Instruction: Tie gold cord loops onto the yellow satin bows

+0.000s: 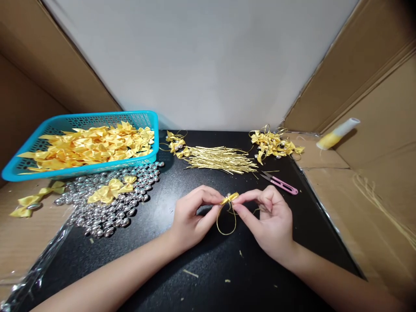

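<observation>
Between my two hands is a small yellow ribbon bow [231,197] with a silver bead partly showing at it. A loop of gold cord [226,234] hangs down from the bow. My left hand [196,212] pinches the bow's left side between thumb and fingertips. From the other side, my right hand [268,216] is closed with thumb and index finger on the bow's right end; whether it also grips the cord there is hidden. Beyond my hands lies a bundle of cut gold cords [222,159]. Pink thread snips [282,184] rest behind my right hand.
A blue basket [157,143] heaped with yellow bows [97,147] stands at the back left. Silver beads [110,216] spread before it, some bows on top. Finished-looking bows with cord loops [273,143] lie at the back right. A cardboard wall [383,121] and a thread cone [338,134] are right.
</observation>
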`<action>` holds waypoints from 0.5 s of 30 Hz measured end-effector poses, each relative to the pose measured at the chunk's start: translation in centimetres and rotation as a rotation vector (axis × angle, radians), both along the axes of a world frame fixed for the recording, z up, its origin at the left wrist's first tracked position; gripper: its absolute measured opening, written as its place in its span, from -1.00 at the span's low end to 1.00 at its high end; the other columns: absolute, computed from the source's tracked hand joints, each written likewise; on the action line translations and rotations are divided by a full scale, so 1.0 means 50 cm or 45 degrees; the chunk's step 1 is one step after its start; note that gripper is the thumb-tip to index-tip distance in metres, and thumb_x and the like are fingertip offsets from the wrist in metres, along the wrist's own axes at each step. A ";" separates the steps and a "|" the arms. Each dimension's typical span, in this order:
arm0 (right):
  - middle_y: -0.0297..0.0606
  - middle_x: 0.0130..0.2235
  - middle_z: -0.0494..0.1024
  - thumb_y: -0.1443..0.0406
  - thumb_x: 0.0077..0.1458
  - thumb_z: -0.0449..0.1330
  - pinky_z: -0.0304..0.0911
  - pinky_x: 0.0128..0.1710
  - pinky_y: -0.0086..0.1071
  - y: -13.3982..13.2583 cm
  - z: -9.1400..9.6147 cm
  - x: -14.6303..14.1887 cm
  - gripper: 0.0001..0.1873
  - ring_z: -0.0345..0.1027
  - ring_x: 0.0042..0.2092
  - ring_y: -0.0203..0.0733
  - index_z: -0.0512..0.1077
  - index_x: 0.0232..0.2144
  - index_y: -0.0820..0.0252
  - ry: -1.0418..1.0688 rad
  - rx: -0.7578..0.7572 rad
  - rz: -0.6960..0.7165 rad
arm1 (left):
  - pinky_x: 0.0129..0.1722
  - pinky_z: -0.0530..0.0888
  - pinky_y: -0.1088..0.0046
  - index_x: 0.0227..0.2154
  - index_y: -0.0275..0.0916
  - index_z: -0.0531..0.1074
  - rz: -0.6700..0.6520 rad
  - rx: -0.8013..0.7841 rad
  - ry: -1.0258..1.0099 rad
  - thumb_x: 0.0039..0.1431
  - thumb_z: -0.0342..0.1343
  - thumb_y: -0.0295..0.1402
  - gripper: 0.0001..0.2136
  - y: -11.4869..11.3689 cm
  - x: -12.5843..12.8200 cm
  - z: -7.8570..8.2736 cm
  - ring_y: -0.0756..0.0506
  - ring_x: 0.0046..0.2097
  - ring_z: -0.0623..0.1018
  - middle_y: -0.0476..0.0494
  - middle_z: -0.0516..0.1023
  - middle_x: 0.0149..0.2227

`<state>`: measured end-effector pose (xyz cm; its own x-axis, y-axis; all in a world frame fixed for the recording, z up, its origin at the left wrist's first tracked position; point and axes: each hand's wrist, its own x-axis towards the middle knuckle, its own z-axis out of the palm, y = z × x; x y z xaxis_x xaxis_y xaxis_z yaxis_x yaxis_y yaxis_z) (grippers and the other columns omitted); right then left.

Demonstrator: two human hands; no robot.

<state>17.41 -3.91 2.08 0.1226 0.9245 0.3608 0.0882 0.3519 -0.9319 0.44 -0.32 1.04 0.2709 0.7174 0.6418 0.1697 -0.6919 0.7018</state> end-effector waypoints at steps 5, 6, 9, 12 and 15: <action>-0.39 -0.41 0.58 0.42 -0.05 0.35 0.41 -0.25 -0.28 0.001 -0.002 -0.001 -0.46 0.51 -0.33 -0.21 -0.03 -0.50 0.05 0.005 -0.045 -0.043 | -0.36 0.55 0.50 -0.38 -0.26 0.44 -0.003 0.018 0.005 0.11 0.16 -0.60 -0.88 -0.002 0.000 0.003 0.00 -0.37 0.59 -0.12 0.58 -0.39; -0.39 -0.40 0.58 0.42 -0.05 0.35 0.41 -0.24 -0.28 0.000 -0.003 -0.001 -0.46 0.50 -0.32 -0.21 -0.03 -0.50 0.06 0.006 -0.050 -0.045 | -0.36 0.54 0.51 -0.38 -0.27 0.44 -0.004 0.019 0.005 0.10 0.16 -0.61 -0.88 -0.002 0.000 0.004 0.00 -0.37 0.59 -0.11 0.58 -0.40; -0.39 -0.38 0.57 0.41 -0.04 0.35 0.39 -0.22 -0.26 0.001 -0.008 0.000 -0.46 0.50 -0.30 -0.21 -0.03 -0.49 0.06 -0.008 -0.080 -0.045 | -0.36 0.54 0.52 -0.38 -0.27 0.45 -0.005 0.024 0.011 0.09 0.17 -0.61 -0.88 -0.003 0.000 0.003 0.00 -0.38 0.59 -0.11 0.58 -0.40; -0.37 -0.37 0.57 0.39 0.00 0.33 0.39 -0.19 -0.23 0.004 -0.011 0.002 -0.49 0.50 -0.28 -0.20 -0.02 -0.49 0.06 -0.032 -0.120 -0.019 | -0.35 0.54 0.52 -0.38 -0.27 0.45 0.001 0.035 0.032 0.09 0.17 -0.61 -0.88 -0.002 0.000 0.002 0.00 -0.37 0.59 -0.11 0.58 -0.40; -0.35 -0.37 0.55 0.36 0.07 0.27 0.39 -0.19 -0.24 0.009 -0.008 0.004 -0.54 0.49 -0.27 -0.21 -0.02 -0.50 0.06 -0.024 -0.161 0.028 | -0.35 0.54 0.50 -0.38 -0.27 0.45 0.002 0.027 0.050 0.10 0.16 -0.61 -0.89 -0.001 -0.001 0.000 -0.01 -0.37 0.59 -0.11 0.59 -0.40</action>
